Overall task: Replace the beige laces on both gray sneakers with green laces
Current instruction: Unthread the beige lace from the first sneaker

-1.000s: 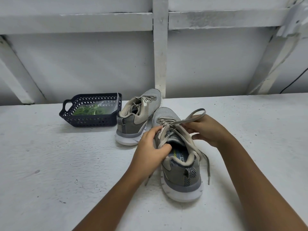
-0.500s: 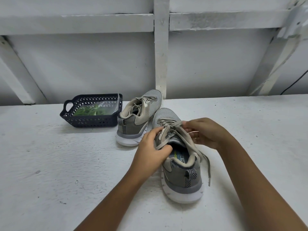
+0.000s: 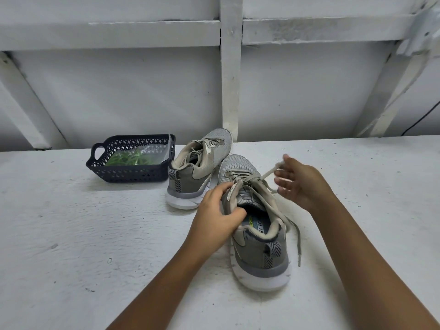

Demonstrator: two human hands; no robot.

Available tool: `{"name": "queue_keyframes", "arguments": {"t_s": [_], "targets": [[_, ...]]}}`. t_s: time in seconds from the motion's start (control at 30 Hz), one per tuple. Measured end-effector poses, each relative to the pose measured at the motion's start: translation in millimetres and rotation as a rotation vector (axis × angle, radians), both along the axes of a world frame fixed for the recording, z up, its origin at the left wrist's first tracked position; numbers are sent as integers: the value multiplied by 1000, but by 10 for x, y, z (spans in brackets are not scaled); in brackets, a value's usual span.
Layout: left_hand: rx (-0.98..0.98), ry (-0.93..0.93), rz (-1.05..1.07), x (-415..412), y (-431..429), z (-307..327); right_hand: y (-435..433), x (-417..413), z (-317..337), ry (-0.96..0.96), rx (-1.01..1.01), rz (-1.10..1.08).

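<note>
A: So, where are we, going by the head view?

B: On the first step, we judge: unlacing the near sneaker (image 3: 262, 256). It stands on the table (image 3: 71, 234) with its heel toward us, just beside the far sneaker (image 3: 197, 170).

A: And our hands?

B: Our left hand (image 3: 214, 210) grips the near sneaker at the collar. The thumb is tucked into the opening and the fingers curl over the eyelet edge to steady it. Our right hand (image 3: 302, 184) is raised beside the toe. The lace (image 3: 267, 173) runs up from the top eyelets to its thumb and forefinger, which seem to pinch the end while the other fingers spread. That hand is blurred, so we say so with care.

A: How much is out?

B: Little. The lace crosses through the lower eyelets, and its other end hangs down the shoe's right side. The far sneaker carries its own beige lace.

A: And the green laces (image 3: 128, 159)?

B: In a clear bag in the basket (image 3: 133, 173), left of the far sneaker and well apart from our hands.

A: Next, then?

B: We'd draw that end clear of its eyelet, then work down crossing by crossing. The left hand should hold the shoe down so it doesn't lift with the pull. Green comes only once the beige is out.
</note>
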State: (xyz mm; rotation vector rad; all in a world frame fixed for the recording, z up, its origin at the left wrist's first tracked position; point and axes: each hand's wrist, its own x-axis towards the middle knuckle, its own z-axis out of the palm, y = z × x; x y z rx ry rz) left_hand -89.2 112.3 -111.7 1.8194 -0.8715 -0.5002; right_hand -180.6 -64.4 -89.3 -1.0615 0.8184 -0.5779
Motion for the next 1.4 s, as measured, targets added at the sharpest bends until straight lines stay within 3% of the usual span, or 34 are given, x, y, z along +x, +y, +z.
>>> {"name": "queue_keyframes", "arguments": {"t_s": [0.07, 0.13, 0.23, 0.5, 0.6, 0.7, 0.77, 0.87, 1.03, 1.4], "targets": [[-5, 2, 1, 1, 2, 0, 39, 2, -25, 163, -133, 260], [-8, 1, 1, -3, 3, 2, 69, 14, -47, 212, -268, 364], [1, 1, -1, -7, 5, 8, 73, 21, -45, 168, -294, 303], [-2, -24, 0, 9, 12, -9, -45, -46, 45, -164, 20, -152], [-5, -60, -27, 30, 18, -24, -17, -70, 59, 107, -91, 23], [23, -95, -71, 79, 26, 0, 90, -99, 32, 590, -489, 182], [16, -85, -83, 117, 14, 54, 158, -137, 13, 724, -707, 230], [-23, -27, -94, 195, -56, 138, 291, -159, -12, 535, -741, 207], [82, -126, -104, 341, -233, 230, 482, -157, -88, 199, -612, 228], [278, -62, -204, 572, -556, 495, 482, -200, -143, 138, -537, 225]]}}
